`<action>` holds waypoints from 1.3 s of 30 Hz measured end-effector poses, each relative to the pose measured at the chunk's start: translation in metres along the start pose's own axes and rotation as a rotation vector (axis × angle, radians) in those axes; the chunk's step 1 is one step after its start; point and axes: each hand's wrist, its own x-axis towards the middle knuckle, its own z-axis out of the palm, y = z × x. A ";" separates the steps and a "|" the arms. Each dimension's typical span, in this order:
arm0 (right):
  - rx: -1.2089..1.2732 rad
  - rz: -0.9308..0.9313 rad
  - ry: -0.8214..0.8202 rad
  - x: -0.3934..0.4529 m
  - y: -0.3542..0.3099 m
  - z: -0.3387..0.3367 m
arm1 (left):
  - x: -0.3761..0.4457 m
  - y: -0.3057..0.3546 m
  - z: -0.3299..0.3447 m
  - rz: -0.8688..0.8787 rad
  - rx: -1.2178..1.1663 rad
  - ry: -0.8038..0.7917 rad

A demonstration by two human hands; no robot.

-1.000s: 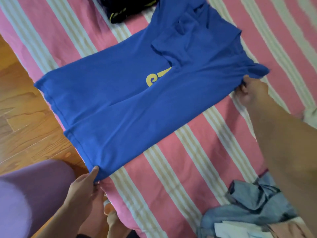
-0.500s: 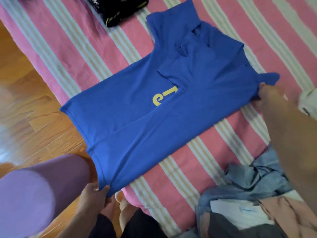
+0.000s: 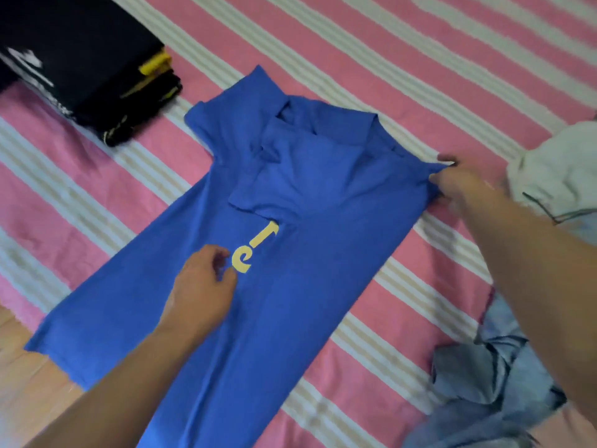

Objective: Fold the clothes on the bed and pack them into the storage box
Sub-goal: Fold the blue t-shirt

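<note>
A blue T-shirt (image 3: 310, 240) with yellow letters lies lengthwise on the pink and white striped bed (image 3: 403, 59), one side and a sleeve folded in over its middle. Its hem hangs over the bed's near edge. My right hand (image 3: 458, 182) pinches the shirt's shoulder corner at the right. My left hand (image 3: 202, 286) hovers over the shirt's middle beside the yellow letters, fingers loosely curled with nothing in them. No storage box is in view.
A stack of folded black clothes with yellow trim (image 3: 87, 66) sits at the top left. A white garment (image 3: 555, 169) lies at the right edge. Crumpled light blue clothes (image 3: 491, 383) are heaped at the lower right. Wooden floor (image 3: 29, 399) shows at the lower left.
My left hand has let go of the shirt's hem corner and moved up over the shirt's middle. My right hand keeps its hold on the shoulder corner. The view has shifted further over the bed.
</note>
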 end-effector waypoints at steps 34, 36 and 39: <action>-1.283 -0.805 0.080 -0.018 0.094 0.096 | 0.276 0.175 -0.010 0.491 0.240 -0.359; -1.297 -0.778 0.049 -0.019 0.092 0.097 | 0.270 0.154 -0.014 0.246 0.014 -0.379; -1.305 -0.750 0.017 -0.019 0.090 0.097 | 0.256 0.113 -0.019 -0.002 -0.277 -0.404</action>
